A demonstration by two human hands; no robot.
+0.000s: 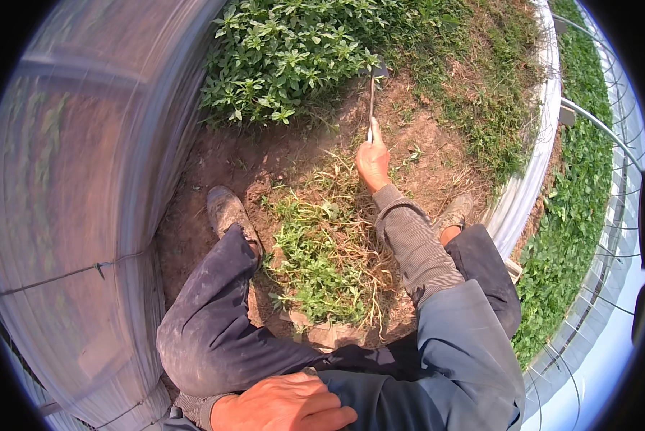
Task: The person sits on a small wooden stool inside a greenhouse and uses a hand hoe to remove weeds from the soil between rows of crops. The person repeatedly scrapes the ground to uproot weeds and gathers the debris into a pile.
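Observation:
My right hand grips the thin handle of a small hand hoe, stretched out ahead of me with its index finger along the shaft. Its dark blade meets the edge of a dense clump of broad-leaved green weeds, partly under leaves. Bare reddish soil lies around the shaft. A heap of cut weeds, some green and some wilted, lies between my feet. Close to my body, my left hand hangs over my lap with curled fingers; its palm side is hidden.
Clear plastic sheeting with a tied cord walls the left side. Bundled white plastic film runs along the right, with a metal hoop and green crop bed beyond. My shoes flank the heap. Low grass grows ahead right.

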